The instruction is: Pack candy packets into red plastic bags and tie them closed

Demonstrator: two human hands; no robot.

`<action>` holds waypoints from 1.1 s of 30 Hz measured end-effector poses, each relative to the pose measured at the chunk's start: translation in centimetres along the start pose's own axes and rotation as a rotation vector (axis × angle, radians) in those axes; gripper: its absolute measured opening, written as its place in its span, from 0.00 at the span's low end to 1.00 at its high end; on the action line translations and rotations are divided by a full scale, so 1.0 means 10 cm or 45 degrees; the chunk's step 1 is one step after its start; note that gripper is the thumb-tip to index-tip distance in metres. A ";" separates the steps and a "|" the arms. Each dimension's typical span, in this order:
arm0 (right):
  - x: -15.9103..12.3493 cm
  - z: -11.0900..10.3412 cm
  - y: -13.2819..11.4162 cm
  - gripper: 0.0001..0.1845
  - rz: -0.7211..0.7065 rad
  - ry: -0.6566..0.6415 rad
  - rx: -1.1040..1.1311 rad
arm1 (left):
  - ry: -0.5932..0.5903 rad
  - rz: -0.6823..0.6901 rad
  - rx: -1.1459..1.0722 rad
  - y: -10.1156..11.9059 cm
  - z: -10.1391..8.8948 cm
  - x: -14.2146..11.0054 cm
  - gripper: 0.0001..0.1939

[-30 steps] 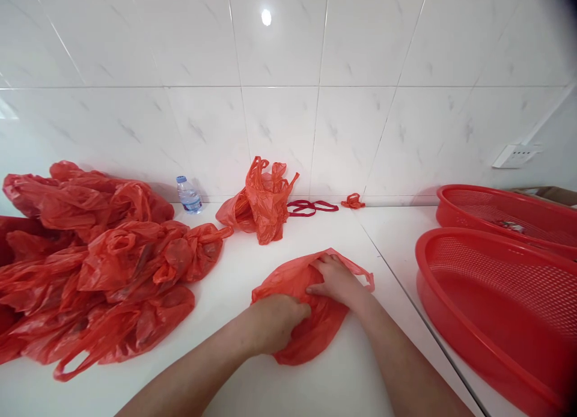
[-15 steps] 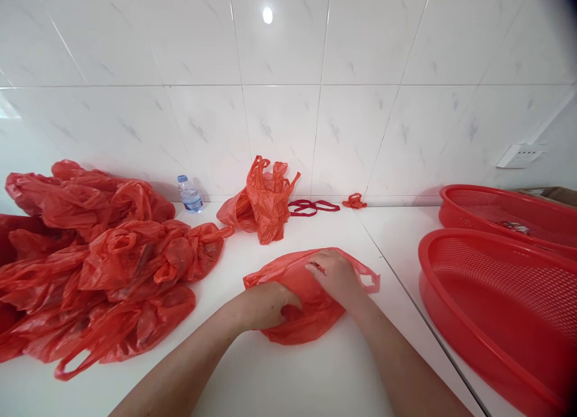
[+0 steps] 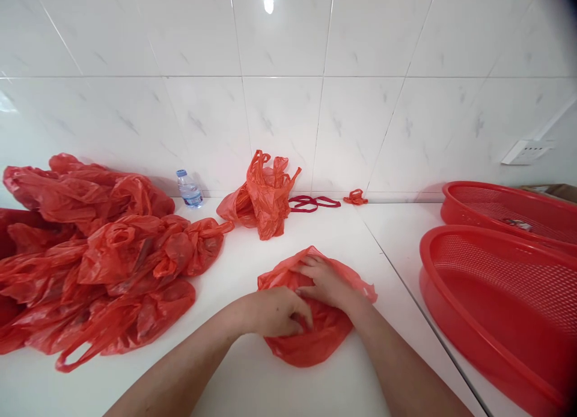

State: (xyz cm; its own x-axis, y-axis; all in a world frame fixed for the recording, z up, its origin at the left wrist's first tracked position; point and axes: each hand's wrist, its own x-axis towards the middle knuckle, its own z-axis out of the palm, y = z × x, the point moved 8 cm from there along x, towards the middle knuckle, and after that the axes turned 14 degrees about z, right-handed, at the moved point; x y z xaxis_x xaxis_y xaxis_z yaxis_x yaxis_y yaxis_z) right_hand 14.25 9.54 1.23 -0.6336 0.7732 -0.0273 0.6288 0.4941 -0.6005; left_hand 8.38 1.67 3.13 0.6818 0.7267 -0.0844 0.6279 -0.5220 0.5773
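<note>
A red plastic bag (image 3: 306, 348) lies on the white table in front of me, crumpled, its mouth spread around my hands. My left hand (image 3: 282, 312) is at its near left side, fingers curled down into the plastic and gripping it. Partly inside the bag's far side is my right hand (image 3: 322, 282), its fingers stretched out and apart against the film. Part of the bag extends to the right beyond my right wrist. Folds hide whether anything lies inside it.
A heap of red plastic bags (image 3: 117, 255) covers the left. Along the wall are a water bottle (image 3: 190, 191), a smaller bunch of red bags (image 3: 265, 197), dark red straps (image 3: 311, 203) and a small red tangle (image 3: 356, 197). Two red mesh baskets (image 3: 433, 249) stand at right.
The bag has been drawn slightly toward me and bunched up more. My left hand has moved right with its fingers more curled. My right hand has shifted left, reaching farther under the bag's far edge.
</note>
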 end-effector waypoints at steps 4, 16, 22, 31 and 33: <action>-0.03 0.03 0.05 0.19 0.086 -0.059 0.084 | 0.302 -0.178 0.251 -0.29 -0.27 -0.02 0.14; -0.07 0.05 0.20 0.42 0.289 -0.225 0.258 | 0.285 -0.288 0.441 -0.76 -0.28 -0.13 0.39; -0.05 0.09 0.17 0.41 0.267 -0.208 0.207 | 0.293 -0.265 0.400 -0.82 -0.26 -0.15 0.44; -0.06 0.10 0.17 0.32 0.304 -0.186 0.223 | 0.414 -0.181 0.354 -0.85 -0.20 -0.20 0.40; -0.06 0.10 0.15 0.32 0.296 -0.177 0.222 | 0.445 -0.176 0.352 -0.87 -0.19 -0.22 0.40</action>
State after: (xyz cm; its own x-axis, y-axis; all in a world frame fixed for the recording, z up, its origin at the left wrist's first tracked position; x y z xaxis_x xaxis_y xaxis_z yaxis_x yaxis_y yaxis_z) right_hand 15.13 9.44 -0.47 -0.5452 0.7895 -0.2819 0.6848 0.2254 -0.6931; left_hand 0.74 5.47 -0.12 0.4472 0.8799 0.1607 0.8128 -0.4748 0.3375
